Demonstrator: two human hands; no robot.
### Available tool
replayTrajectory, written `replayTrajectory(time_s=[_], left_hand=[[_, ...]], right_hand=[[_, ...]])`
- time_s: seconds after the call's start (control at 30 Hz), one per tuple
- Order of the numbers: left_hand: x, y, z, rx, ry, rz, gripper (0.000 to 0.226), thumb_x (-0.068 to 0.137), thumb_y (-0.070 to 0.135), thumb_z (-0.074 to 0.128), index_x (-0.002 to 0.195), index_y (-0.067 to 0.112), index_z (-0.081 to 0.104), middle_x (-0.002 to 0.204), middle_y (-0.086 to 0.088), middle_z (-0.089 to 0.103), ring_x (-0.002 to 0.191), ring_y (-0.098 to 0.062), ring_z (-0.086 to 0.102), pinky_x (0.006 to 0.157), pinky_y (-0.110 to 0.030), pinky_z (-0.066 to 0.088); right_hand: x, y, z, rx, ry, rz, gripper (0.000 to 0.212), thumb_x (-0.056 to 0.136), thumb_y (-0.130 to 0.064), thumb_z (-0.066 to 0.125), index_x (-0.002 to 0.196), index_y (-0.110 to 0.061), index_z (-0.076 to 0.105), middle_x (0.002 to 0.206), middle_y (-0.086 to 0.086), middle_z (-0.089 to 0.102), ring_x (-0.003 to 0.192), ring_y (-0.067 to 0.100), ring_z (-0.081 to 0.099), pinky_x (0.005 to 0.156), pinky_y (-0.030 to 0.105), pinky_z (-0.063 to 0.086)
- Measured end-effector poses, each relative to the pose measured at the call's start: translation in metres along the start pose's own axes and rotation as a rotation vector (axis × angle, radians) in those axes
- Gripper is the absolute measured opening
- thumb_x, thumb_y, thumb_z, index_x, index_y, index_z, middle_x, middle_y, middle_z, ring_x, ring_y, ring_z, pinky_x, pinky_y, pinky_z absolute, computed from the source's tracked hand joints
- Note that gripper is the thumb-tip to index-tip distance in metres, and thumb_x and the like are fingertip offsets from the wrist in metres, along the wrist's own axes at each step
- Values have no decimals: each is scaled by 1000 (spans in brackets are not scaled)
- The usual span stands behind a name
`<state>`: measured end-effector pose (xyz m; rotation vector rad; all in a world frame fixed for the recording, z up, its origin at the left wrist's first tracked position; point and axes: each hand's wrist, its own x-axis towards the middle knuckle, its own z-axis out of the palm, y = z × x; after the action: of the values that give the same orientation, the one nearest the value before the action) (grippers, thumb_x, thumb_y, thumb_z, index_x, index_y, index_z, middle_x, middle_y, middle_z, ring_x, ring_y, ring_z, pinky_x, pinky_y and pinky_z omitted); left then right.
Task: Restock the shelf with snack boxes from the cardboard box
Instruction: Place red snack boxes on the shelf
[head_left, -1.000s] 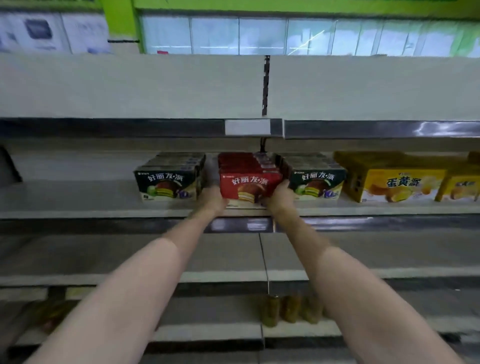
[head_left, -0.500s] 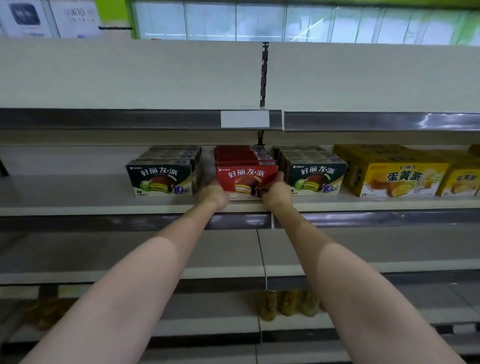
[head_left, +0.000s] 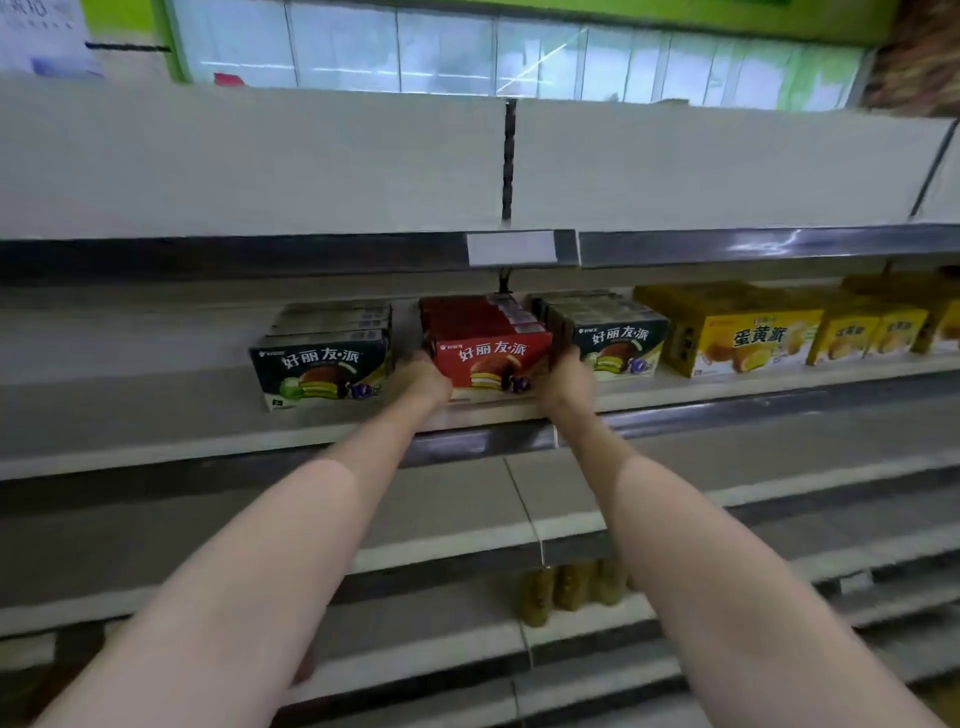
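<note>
Stood before a long grey shelving unit (head_left: 156, 447) of several tiers, seen from the head camera, most boards bare. Ran a blank white price tag (head_left: 511, 248) along the metal rail of the tier above, near the middle upright. Held all the boxed goods on the one shelf (head_left: 727, 387) at chest height.

Sat farthest right a run of yellow boxes (head_left: 748, 340), the foremost large and angled slightly, smaller ones beyond it toward the edge of view. Stood next a row of dark green boxes (head_left: 615, 345) just beside the yellow, lined front to back. Stood at the left another row of dark green boxes (head_left: 322, 371), apart from the rest by a small gap. Lay between the two green rows the red snack boxes (head_left: 493, 358), a file running back into the shelf, the front one facing out with a cake printed on it.

Reached both bare forearms up from the bottom of the frame. Pressed the left hand (head_left: 418, 382) against the left lower corner of the front red box, fingers curled round its side. Pressed the right hand (head_left: 566, 382) against the right side, fingers wedged between red box and green row, gripping the same box.

Showed on the lowest visible tier a few amber bottles (head_left: 566, 590), blurred
</note>
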<state>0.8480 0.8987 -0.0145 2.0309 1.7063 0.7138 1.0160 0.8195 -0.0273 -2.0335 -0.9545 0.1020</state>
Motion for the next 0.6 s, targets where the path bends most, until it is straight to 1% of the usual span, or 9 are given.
replayTrajectory(time_s=[0.1,0.2,0.3,0.37,0.4,0.47,0.53,0.6], left_hand=[[-6,4,-7,-28,-28,76,37,91,31,62,122,12,57,120,-10,64,107,-32,64,84,-33,52],[-16,14,-4,-114,-112,220,31,86,25,66,114,9,65,108,-11,70,94,-31,69,81,-39,58],[-36,27,-1,-114,-161,334,19,89,15,59,102,5,68,101,-17,70,90,-33,68,74,-36,55],[-52,38,9,-153,-215,407,8,87,11,60,87,8,68,91,-17,70,81,-34,68,70,-37,56],[-62,43,16,-164,-247,442,8,86,9,58,81,10,65,84,-16,68,76,-33,67,66,-36,55],[-81,56,34,-165,-318,491,6,88,13,56,84,11,61,74,-11,64,67,-30,63,60,-36,54],[-100,68,53,-88,-402,537,7,89,15,58,86,10,61,77,-12,66,70,-29,68,64,-39,60],[-120,82,73,-10,-479,630,10,89,12,56,80,11,60,79,-13,64,75,-30,67,65,-35,57]], right_hand=[[-8,0,-4,20,1,-36,31,91,-17,54,119,-4,56,113,22,63,103,41,61,73,34,40],[-22,4,-9,-22,36,-44,22,92,-22,54,106,-7,63,98,14,69,90,35,65,66,31,39],[-49,10,-24,-90,70,-28,19,97,-20,50,106,-7,60,96,11,67,89,30,63,69,32,42],[-66,22,-37,-114,90,3,17,99,-16,49,106,-5,59,97,12,66,91,29,62,69,31,40],[-75,30,-44,-119,93,20,17,99,-17,49,105,-4,59,98,13,66,92,30,63,69,30,39],[-93,51,-60,-142,96,40,17,101,-21,48,101,-6,56,100,17,67,95,36,64,66,30,36],[-113,74,-79,-148,107,115,16,101,-23,48,99,-9,53,104,18,67,100,38,61,68,30,33],[-132,98,-98,-99,142,206,15,100,-23,51,98,-9,54,103,16,66,100,36,61,72,30,38]])
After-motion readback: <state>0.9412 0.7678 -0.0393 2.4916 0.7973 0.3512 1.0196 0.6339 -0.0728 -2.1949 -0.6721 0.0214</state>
